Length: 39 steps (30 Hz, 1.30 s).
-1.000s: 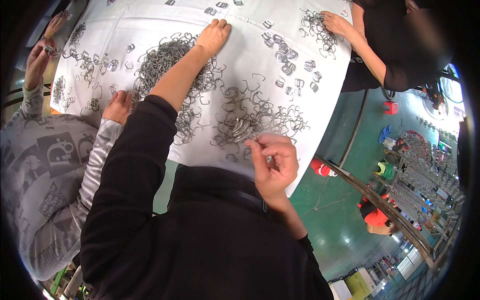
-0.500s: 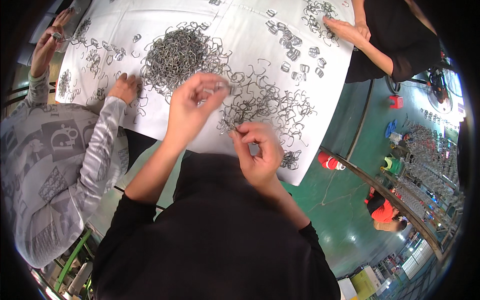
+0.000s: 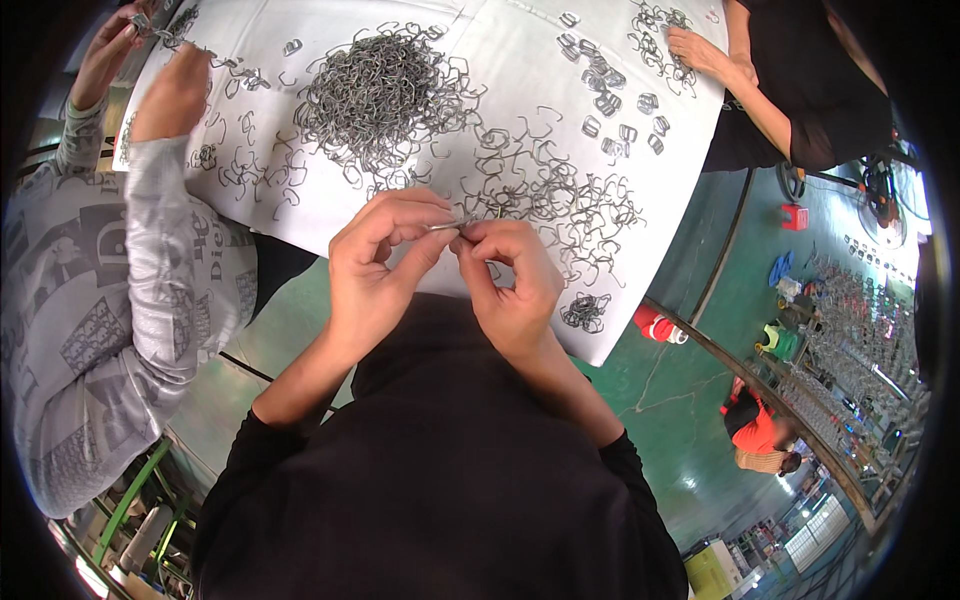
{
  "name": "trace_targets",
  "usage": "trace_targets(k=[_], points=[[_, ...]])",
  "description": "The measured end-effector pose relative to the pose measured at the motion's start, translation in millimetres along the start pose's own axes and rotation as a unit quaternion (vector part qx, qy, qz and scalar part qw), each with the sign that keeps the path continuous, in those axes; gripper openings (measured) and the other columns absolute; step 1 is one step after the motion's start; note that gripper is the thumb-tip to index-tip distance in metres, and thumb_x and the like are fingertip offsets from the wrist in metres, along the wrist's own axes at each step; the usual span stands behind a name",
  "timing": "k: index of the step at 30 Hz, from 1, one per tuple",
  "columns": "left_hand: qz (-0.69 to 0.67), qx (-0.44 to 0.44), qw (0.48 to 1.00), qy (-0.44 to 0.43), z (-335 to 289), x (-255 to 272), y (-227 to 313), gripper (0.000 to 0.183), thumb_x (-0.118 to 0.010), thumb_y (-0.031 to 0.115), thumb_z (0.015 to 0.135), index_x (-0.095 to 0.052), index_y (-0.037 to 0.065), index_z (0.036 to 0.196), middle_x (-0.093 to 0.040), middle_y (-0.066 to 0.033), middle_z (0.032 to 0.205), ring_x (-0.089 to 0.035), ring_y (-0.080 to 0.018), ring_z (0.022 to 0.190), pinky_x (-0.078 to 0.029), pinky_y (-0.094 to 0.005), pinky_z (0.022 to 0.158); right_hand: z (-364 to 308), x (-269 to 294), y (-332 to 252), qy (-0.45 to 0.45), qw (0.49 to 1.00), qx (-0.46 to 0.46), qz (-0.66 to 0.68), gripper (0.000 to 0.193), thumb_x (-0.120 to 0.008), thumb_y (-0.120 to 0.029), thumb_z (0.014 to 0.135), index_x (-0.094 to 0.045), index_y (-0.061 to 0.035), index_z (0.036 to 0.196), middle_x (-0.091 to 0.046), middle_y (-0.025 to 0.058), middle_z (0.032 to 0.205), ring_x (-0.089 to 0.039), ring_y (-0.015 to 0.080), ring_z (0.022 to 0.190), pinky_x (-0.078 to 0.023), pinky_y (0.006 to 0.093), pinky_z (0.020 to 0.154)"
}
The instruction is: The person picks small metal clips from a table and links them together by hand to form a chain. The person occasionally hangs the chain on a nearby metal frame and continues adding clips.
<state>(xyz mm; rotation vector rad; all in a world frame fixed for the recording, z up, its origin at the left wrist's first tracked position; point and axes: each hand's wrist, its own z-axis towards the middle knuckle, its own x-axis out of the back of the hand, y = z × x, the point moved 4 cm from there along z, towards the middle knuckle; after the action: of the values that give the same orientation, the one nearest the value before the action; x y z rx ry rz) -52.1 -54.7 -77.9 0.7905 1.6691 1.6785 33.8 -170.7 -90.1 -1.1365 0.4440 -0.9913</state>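
Note:
My left hand [image 3: 385,255] and my right hand [image 3: 512,275] meet fingertip to fingertip above the near edge of the table. My left thumb and fingers pinch small bent metal wire pieces [image 3: 446,227]; my right fingertips close on the same spot. How many pieces are there, and how they fit together, is hidden by the fingers. Just beyond my hands lie scattered bent wire pieces [image 3: 545,180] on the white sheet [image 3: 480,85]. A dense heap of such wire pieces [image 3: 375,95] rises behind my left hand.
Bundled wire pieces [image 3: 600,75] lie at the far right, and a small clump [image 3: 585,312] near the right corner. To my left a person in a grey patterned sleeve [image 3: 160,250] works at the table; another person's hand [image 3: 700,52] handles pieces across at the right.
My left hand has come down and right to meet my right hand, which has risen slightly. The left neighbour's near hand has moved up and left, away from the heap.

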Motion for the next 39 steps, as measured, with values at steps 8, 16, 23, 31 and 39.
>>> trace_targets(k=[8, 16, 23, 31, 39], points=[[-0.008, -0.094, 0.995, 0.035, 6.1, 16.4, 9.3, 0.018, -0.065, -0.011, 0.082, -0.062, -0.004, 0.099, -0.064, -0.0098, 0.098, -0.060, -0.0125, 0.089, -0.049, -0.0255, 0.082, 41.0, 17.8, 104.6, -0.127, 0.962, -0.080, -0.230, 0.007, -0.066, -0.012, 0.084, -0.064, -0.0078, 0.089, -0.062, 0.0059, 0.087, -0.063, 0.0205, 0.068, -0.049, 0.0323, 0.057], [0.016, -0.091, 0.994, 0.065, 14.4, 20.9, 14.6, 0.019, -0.065, -0.010, 0.083, -0.062, -0.003, 0.100, -0.064, -0.0087, 0.099, -0.060, -0.0113, 0.090, -0.048, -0.0253, 0.084, 44.0, -26.4, 190.8, -0.338, 0.824, 0.006, -0.454, 0.011, -0.063, -0.013, 0.083, -0.063, -0.0043, 0.089, -0.062, 0.0103, 0.088, -0.064, 0.0282, 0.081, -0.051, 0.0399, 0.070], [-0.030, -0.071, 0.996, 0.049, 19.7, 10.0, 6.0, 0.021, -0.066, -0.010, 0.082, -0.063, -0.002, 0.100, -0.065, -0.0073, 0.099, -0.060, -0.0105, 0.090, -0.048, -0.0244, 0.084, 31.9, 9.4, 139.0, -0.215, 0.949, -0.182, -0.138, 0.006, -0.058, -0.007, 0.089, -0.055, -0.0013, 0.090, -0.061, 0.0128, 0.087, -0.061, 0.0199, 0.067, -0.051, 0.0328, 0.061], [-0.005, -0.089, 0.996, 0.020, 16.6, -18.5, 7.7, 0.020, -0.071, -0.008, 0.078, -0.066, 0.001, 0.095, -0.067, -0.0046, 0.089, -0.062, -0.0101, 0.084, -0.049, -0.0236, 0.078, 28.2, 44.3, -19.7, 0.038, 0.954, -0.205, 0.216, 0.022, -0.062, 0.003, 0.089, -0.044, -0.0004, 0.101, -0.062, 0.0140, 0.088, -0.065, 0.0173, 0.072, -0.054, 0.0263, 0.059], [0.036, -0.224, 0.969, -0.095, 23.9, -55.6, 11.2, 0.017, -0.071, -0.003, 0.078, -0.067, 0.001, 0.094, -0.069, -0.0112, 0.092, -0.065, -0.0212, 0.085, -0.051, -0.0311, 0.078, 16.1, 62.7, -36.7, 0.136, 0.983, -0.036, 0.117, 0.027, -0.061, 0.012, 0.085, -0.042, 0.0018, 0.101, -0.061, 0.0182, 0.091, -0.068, 0.0214, 0.076, -0.058, 0.0302, 0.065]])
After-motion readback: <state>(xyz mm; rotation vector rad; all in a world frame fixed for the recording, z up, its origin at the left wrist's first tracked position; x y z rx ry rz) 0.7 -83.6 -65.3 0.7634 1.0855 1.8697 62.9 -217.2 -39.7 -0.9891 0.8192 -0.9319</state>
